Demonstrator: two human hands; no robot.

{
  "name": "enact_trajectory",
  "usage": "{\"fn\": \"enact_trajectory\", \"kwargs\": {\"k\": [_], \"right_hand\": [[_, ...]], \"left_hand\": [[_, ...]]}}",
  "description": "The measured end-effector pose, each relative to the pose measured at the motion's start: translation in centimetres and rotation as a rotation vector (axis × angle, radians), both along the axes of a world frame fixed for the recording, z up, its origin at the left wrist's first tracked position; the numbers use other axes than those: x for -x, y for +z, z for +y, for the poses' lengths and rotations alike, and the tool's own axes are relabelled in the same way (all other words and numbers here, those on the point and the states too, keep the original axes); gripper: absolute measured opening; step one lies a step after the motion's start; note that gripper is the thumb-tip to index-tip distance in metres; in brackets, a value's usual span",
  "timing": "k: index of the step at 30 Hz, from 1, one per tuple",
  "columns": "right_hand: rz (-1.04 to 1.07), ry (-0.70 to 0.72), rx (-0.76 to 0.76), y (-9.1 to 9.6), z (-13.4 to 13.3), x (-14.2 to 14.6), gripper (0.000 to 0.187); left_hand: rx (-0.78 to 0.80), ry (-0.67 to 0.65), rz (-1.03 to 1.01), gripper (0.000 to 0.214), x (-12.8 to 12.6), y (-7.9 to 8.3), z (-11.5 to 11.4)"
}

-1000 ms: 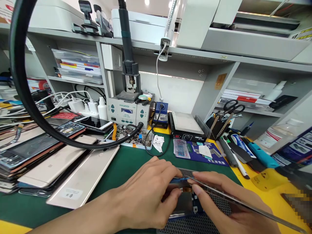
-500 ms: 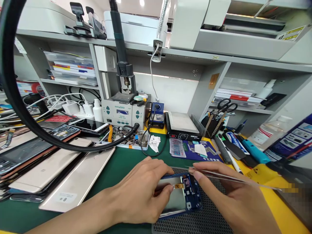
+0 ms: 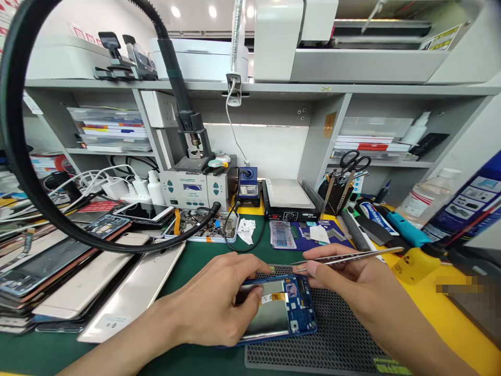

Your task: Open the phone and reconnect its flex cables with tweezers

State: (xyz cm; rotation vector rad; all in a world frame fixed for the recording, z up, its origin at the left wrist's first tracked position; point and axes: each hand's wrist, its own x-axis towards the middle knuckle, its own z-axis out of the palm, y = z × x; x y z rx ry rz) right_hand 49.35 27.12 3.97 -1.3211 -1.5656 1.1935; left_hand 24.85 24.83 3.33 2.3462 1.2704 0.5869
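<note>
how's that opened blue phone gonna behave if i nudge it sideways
The opened blue phone would probably shift as one stiff piece, since its frame looks rigid. It seems unlikely to roll, being broad and thin. Its orange flex strip is likely floppy and easily creased, as it looks thin and lies exposed.

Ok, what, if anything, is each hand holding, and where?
The right hand holds tweezers, pinched nearer the tips than the back end. The left hand lies over one end of the opened phone; whether it grips is unclear.
</note>
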Motion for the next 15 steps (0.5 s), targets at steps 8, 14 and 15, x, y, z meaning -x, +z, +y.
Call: {"fn": "enact_trajectory", "kwargs": {"k": [8,14,15], "right_hand": [[0.083,0.063,-0.021,0.1,-0.5,0.1,0.027],[0.139,0.099,-0.062,-0.2,0.0,0.0,0.023],[0.137,0.093,-0.069,-0.2,0.1,-0.1,0.022]], "left_hand": [[0.062,-0.015,0.098,0.04,-1.0,1.9,-0.7],[0.107,-0.056,0.228,0.022,-2.2,3.6,-0.5],[0.096,-0.06,0.243,0.015,-2.4,3.7,-0.5]]}}
